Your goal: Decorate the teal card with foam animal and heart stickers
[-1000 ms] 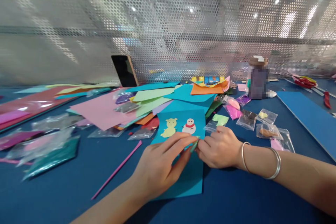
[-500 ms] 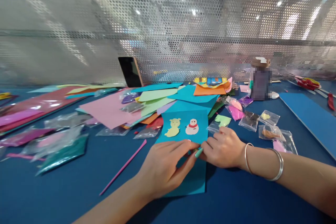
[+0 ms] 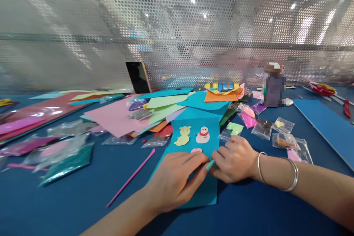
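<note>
A teal-blue sheet of paper [image 3: 204, 191] lies in front of me, bearing a yellow animal figure [image 3: 183, 136] and a white snowman [image 3: 203, 135] with a red scarf. Below them, a pink shape [image 3: 196, 150] shows partly above my fingers. My left hand [image 3: 181, 179] rests over the sheet, thumb and forefinger closed together; a teal tip at the thumb may be a nail or a small piece. My right hand [image 3: 232, 160], with bangles on its wrist, is curled closed at the sheet's right edge, fingertips meeting the left ones. What they pinch is hidden.
A pink plastic tool [image 3: 131, 177] lies left of the sheet. Small bags of coloured clay [image 3: 262, 128] are on the right, more bags [image 3: 66, 164] on the left. Behind are coloured papers [image 3: 110, 116], a phone [image 3: 137, 77], a jar [image 3: 273, 84] and scissors [image 3: 323, 89].
My left hand has shifted slightly down, uncovering more of the pink shape. Both hands stay closed together over the sheet; the small coloured bits between the fingers no longer show.
</note>
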A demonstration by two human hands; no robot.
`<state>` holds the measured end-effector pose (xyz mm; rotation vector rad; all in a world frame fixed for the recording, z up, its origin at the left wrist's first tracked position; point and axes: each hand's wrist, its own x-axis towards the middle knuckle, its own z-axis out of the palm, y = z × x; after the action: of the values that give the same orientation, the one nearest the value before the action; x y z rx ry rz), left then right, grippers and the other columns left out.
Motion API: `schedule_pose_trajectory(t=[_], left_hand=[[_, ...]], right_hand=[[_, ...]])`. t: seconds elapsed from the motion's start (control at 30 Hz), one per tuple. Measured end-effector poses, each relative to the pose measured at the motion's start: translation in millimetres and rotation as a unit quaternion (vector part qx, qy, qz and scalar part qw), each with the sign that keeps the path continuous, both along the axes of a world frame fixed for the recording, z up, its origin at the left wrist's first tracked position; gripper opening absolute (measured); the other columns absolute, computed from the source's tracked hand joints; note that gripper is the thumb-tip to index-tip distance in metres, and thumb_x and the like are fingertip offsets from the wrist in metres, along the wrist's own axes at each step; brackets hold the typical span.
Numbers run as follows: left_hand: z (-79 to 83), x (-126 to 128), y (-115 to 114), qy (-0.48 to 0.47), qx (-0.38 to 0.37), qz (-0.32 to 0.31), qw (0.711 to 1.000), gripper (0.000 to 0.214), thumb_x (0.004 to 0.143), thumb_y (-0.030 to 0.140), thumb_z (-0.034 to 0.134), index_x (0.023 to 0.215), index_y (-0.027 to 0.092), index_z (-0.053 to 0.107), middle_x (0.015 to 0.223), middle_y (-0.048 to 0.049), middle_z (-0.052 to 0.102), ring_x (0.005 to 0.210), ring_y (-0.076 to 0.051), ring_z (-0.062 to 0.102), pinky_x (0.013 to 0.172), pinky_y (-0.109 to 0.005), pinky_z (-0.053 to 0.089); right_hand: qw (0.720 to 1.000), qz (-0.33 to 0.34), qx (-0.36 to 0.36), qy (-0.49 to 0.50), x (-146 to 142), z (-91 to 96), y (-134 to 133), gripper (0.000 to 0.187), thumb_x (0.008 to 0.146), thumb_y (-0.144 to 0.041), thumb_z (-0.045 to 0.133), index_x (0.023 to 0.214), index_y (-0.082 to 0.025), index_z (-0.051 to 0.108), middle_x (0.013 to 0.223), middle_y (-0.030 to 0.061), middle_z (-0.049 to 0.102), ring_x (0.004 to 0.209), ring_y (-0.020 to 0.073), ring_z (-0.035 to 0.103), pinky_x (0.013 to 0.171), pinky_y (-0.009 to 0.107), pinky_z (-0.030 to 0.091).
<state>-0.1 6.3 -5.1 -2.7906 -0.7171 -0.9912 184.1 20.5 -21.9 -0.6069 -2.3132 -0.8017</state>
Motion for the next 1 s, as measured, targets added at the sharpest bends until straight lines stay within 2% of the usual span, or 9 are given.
schedule_pose_trajectory(t=[0.17, 0.33, 0.53, 0.73, 0.87, 1.0], left_hand=[[3.1, 1.6, -1.8, -0.012, 0.015, -0.014, 1.0, 0.02, 0.088, 0.012, 0.034, 0.078, 0.017, 0.05, 0.059, 0.0008, 0.059, 0.048, -0.011, 0.055, 0.047, -0.02, 0.04], [-4.6, 0.6, -0.6, -0.035, -0.002, -0.009, 0.999, 0.018, 0.091, 0.016, 0.035, 0.083, 0.018, 0.052, 0.061, 0.0016, 0.059, 0.05, -0.011, 0.057, 0.05, -0.02, 0.04], [-6.6, 1.1, 1.0, -0.036, 0.001, -0.01, 0.999, 0.021, 0.093, 0.018, 0.034, 0.081, 0.018, 0.052, 0.057, 0.003, 0.057, 0.045, -0.009, 0.054, 0.047, -0.019, 0.039], [-11.3, -1.2, 4.4, -0.013, 0.022, 0.013, 1.0, 0.023, 0.094, 0.022, 0.035, 0.089, 0.018, 0.057, 0.074, -0.0018, 0.065, 0.064, -0.013, 0.063, 0.055, -0.02, 0.046], [-8.5, -1.5, 4.1, -0.005, 0.002, 0.012, 1.0, 0.025, 0.093, 0.021, 0.034, 0.088, 0.018, 0.059, 0.075, -0.0025, 0.065, 0.065, -0.013, 0.064, 0.056, -0.019, 0.049], [-2.6, 0.9, 2.8, -0.003, 0.049, 0.014, 0.999, 0.027, 0.093, 0.02, 0.034, 0.087, 0.017, 0.06, 0.075, -0.0026, 0.067, 0.066, -0.013, 0.066, 0.055, -0.018, 0.05]], right_hand=[[1.0, 0.006, 0.014, 0.017, -1.5, 0.8, -0.8, 0.039, 0.088, -0.04, 0.034, 0.059, -0.018, 0.048, 0.043, -0.0021, 0.048, 0.037, 0.0123, 0.044, 0.047, 0.03, 0.02], [0.999, 0.011, 0.017, 0.025, -2.5, 0.7, -0.9, 0.038, 0.085, -0.04, 0.035, 0.057, -0.018, 0.047, 0.041, -0.0022, 0.047, 0.036, 0.0125, 0.042, 0.046, 0.031, 0.02], [0.999, 0.016, 0.034, 0.021, -1.2, 1.0, -0.2, 0.043, 0.088, -0.045, 0.033, 0.06, -0.017, 0.049, 0.042, -0.0028, 0.046, 0.036, 0.0117, 0.043, 0.046, 0.031, 0.021], [0.999, -0.013, -0.034, -0.001, 0.1, -1.3, 1.6, 0.034, 0.087, -0.038, 0.039, 0.062, -0.017, 0.047, 0.044, -0.0024, 0.052, 0.038, 0.0115, 0.048, 0.047, 0.029, 0.021], [1.0, -0.001, -0.025, -0.004, 0.9, -1.8, 2.1, 0.03, 0.088, -0.032, 0.037, 0.063, -0.017, 0.046, 0.046, -0.0019, 0.053, 0.038, 0.0116, 0.048, 0.047, 0.029, 0.021], [0.999, -0.016, -0.022, -0.016, 0.8, -1.9, 1.8, 0.029, 0.087, -0.032, 0.038, 0.063, -0.018, 0.045, 0.045, -0.0012, 0.053, 0.039, 0.0117, 0.047, 0.047, 0.029, 0.022]])
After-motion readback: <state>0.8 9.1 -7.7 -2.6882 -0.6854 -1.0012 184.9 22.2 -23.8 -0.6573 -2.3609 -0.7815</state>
